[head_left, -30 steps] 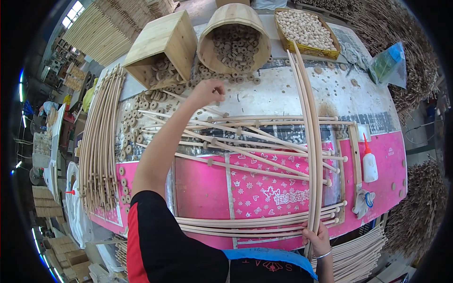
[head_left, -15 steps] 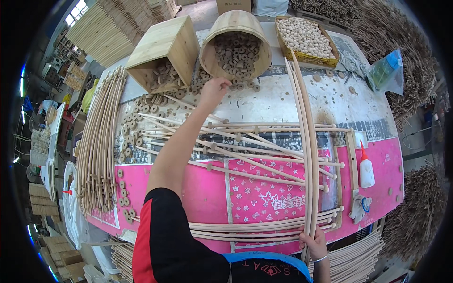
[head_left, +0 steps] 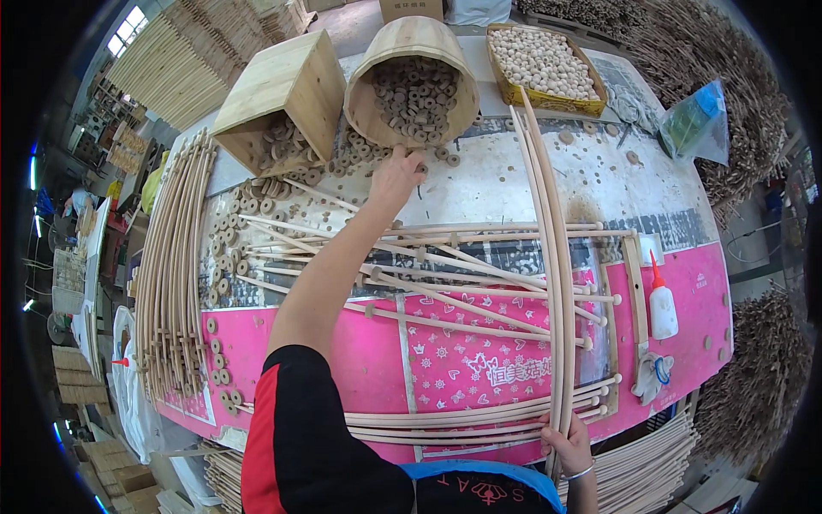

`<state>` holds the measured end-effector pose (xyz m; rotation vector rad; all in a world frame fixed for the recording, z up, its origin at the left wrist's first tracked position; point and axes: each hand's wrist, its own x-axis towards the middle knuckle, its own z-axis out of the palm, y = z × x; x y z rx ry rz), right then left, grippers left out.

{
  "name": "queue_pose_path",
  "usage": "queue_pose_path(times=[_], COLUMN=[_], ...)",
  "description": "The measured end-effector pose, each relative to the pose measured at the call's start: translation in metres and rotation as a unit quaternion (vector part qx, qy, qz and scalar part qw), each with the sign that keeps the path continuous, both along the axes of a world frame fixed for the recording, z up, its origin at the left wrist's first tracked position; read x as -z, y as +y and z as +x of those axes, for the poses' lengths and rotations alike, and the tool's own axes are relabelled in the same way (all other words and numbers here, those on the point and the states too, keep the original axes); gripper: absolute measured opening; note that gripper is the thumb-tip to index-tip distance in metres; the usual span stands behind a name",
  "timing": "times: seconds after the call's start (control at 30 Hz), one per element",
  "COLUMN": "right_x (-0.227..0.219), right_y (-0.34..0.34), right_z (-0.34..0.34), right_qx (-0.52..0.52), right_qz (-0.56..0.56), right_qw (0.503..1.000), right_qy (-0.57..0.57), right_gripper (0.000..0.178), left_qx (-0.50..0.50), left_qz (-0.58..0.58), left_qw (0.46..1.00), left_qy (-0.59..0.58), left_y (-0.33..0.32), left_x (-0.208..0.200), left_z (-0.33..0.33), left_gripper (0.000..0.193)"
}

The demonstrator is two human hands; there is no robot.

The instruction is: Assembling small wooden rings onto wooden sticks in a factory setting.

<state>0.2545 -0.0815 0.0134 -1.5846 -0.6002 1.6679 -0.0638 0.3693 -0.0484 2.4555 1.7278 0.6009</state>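
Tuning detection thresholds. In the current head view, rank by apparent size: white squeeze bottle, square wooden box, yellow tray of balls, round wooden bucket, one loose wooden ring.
Largest to smallest:
- square wooden box and round wooden bucket: too alike to rank
- yellow tray of balls
- white squeeze bottle
- loose wooden ring

The right hand [head_left: 568, 447] was closed in a grip, fingers curled. The right wrist [head_left: 583, 473] lay just behind that grip, nearer the body. The left elbow was bent, to the left of the grip; the left forearm [head_left: 330, 270] slanted forward from it. The left hand [head_left: 396, 183] stood well ahead and left of the grip, back upward, fingers bent, contact at the fingertips unclear.
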Motion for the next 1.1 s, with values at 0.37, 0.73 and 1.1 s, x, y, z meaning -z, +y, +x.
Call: queue_pose_path(times=[0.37,0.73,1.1], right_x=[-0.017,-0.034,-0.035], right_y=[-0.001,-0.007,-0.027], right_z=[-0.008,-0.026,-0.031], right_qx=[-0.034,-0.125,-0.242], right_qz=[0.028,0.112,0.177], right_qw=[0.999,0.982,0.929], right_qy=[0.007,-0.089,-0.215], right_gripper=[0.043,0.032,0.041], left_qx=[0.0,-0.015,-0.082], left_qz=[-0.113,-0.332,-0.264], left_qw=[0.94,0.576,0.572], left_qy=[-0.322,-0.747,-0.772], left_y=[-0.005,-0.097,-0.162], left_x=[0.0,-0.064,-0.078], left_z=[-0.019,-0.086,-0.167], left_gripper=[0.026,0.021,0.024])
